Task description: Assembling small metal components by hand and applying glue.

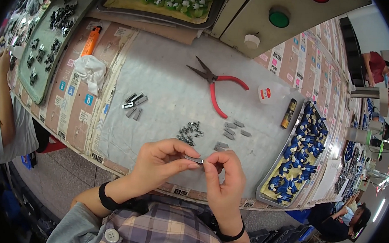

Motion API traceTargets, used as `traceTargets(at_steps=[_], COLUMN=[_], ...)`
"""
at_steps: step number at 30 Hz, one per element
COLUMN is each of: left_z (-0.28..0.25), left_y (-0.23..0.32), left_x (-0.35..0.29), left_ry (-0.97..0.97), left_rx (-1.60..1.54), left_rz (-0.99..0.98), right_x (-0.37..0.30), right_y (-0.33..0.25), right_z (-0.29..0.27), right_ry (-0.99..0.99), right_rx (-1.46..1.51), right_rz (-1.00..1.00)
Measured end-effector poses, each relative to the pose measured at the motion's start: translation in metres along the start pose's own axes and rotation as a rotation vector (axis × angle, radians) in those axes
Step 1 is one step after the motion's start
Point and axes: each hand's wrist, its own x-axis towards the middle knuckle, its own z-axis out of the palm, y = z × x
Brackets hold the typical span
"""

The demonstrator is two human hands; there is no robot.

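Observation:
Close to my body over the table, my left hand (160, 161) pinches a small grey oblong piece (192, 158) between thumb and fingers. My right hand (225, 173) meets it at the other end, thumb and forefinger pressed together; a shiny bit shows there, and the fingertips cover most of it. Just beyond my hands lies a loose pile of tiny shiny metal parts (190, 131). Several grey oblong pieces (229, 133) are spread to the right of that pile. Another group of dark and grey pieces (132, 101) lies to the left.
Pliers (213, 79) with red handles lie farther back, jaws apart. At right are a small white tub (265, 94), a dark cylinder (289, 113) and a tray (261, 197) of blue figures. An orange cutter (91, 41), white cloth (90, 71) and green tray (32, 91) stand left.

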Motion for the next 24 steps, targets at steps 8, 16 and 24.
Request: traceTargets(at_steps=[8,16,24], left_z=[-0.006,-0.004,-0.004], left_y=[-0.004,-0.005,-0.008], left_x=[0.001,0.001,0.001], left_ry=[-0.033,-0.043,-0.05], left_rx=[-0.117,-0.054,0.184], left_rz=[-0.077,-0.014,0.167], right_x=[0.001,0.001,0.001], right_y=[0.003,-0.009,-0.008], right_z=[0.003,-0.005,-0.007], right_ry=[0.02,-0.064,-0.06], right_rx=[-0.182,-0.164,-0.107], right_rz=[-0.168,-0.055,-0.037])
